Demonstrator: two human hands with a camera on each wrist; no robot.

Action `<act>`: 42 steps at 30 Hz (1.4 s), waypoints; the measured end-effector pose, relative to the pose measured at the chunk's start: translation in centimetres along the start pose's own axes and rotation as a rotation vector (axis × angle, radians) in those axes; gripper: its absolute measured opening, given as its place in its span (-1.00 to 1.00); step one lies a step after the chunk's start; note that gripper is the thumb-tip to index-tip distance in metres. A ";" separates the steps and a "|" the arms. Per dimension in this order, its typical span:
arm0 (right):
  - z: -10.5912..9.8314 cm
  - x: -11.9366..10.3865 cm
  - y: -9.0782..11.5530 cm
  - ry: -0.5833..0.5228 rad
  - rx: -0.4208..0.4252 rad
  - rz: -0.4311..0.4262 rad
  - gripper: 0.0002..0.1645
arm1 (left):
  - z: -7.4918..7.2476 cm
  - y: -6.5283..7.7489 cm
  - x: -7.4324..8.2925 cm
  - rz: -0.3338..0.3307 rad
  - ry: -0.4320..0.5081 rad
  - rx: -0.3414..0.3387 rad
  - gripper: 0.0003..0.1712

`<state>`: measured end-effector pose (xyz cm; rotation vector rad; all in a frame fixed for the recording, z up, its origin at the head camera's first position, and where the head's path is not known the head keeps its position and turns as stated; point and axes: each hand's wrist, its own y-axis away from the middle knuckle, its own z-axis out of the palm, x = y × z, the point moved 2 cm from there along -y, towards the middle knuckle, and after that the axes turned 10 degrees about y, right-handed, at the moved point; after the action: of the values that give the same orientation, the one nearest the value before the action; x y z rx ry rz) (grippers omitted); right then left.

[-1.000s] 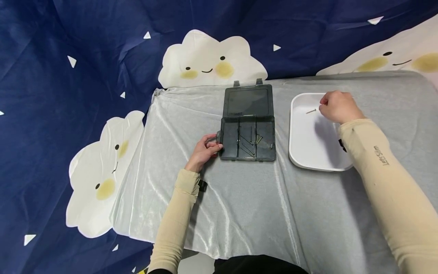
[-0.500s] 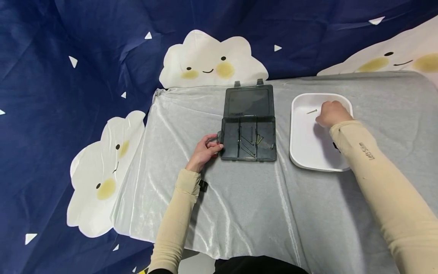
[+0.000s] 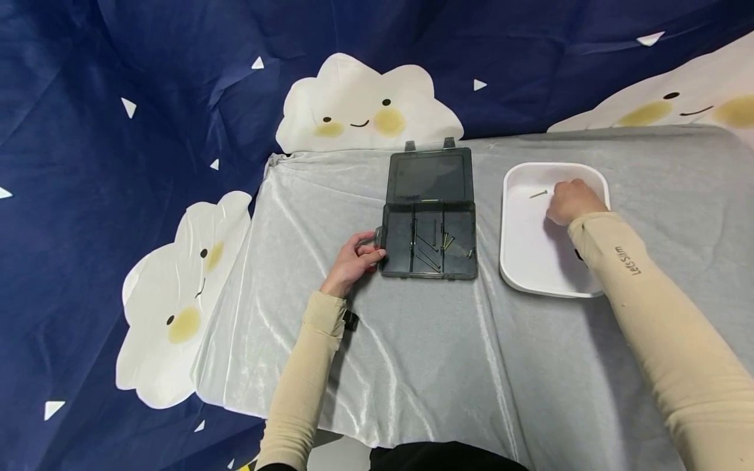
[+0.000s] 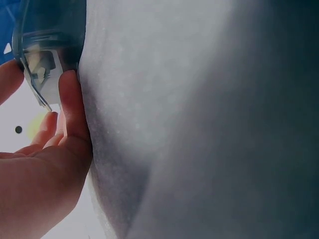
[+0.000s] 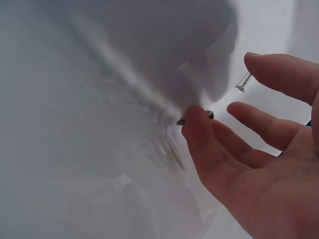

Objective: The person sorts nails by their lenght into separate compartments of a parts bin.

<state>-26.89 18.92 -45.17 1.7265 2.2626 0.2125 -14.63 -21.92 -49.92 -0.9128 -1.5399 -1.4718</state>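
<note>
On the cloth lies a dark see-through compartment box (image 3: pixel 397 239), its hinged lid (image 3: pixel 430 175) laid back. Several screws (image 3: pixel 428 258) are in its middle and right sections. My left hand (image 3: pixel 349 263) holds the box's left side near a small side loop, the thumb on its edge; in the left wrist view my fingers (image 4: pixel 74 107) reach round that end. Inside the white tray, my right hand (image 3: pixel 573 201) bends down with a dark screw (image 5: pixel 210 115) at its thumb and fingertips, the thumb covering the screw's middle. A silver screw (image 5: pixel 244 82) lies beside the fingers.
The white tray (image 3: pixel 511 278) stands right of the box, with raised walls around it. Grey velvety cloth (image 3: pixel 424 366) covers the table. Behind and to the left hangs a dark blue curtain (image 3: pixel 194 85) with cloud prints.
My right hand has moved left and lower into the tray, then stayed nearly in place. The left hand keeps its hold on the box.
</note>
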 end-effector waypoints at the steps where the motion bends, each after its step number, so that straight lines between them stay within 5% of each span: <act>1: 0.1 0.0 0.0 0.002 0.009 0.002 -0.59 | 0.0 0.0 0.0 -0.001 0.003 -0.001 -0.34; 12: 0.6 0.0 0.5 -0.013 0.033 0.040 -0.75 | 0.1 0.1 0.1 -0.003 0.019 -0.002 -0.34; 42: 1.2 -0.3 1.5 -0.065 -0.039 0.056 -0.71 | 0.1 0.1 -0.1 0.002 0.022 0.004 -0.33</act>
<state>-25.07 18.96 -45.84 1.7519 2.1527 0.2086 -14.54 -21.86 -49.96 -0.8930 -1.5251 -1.4721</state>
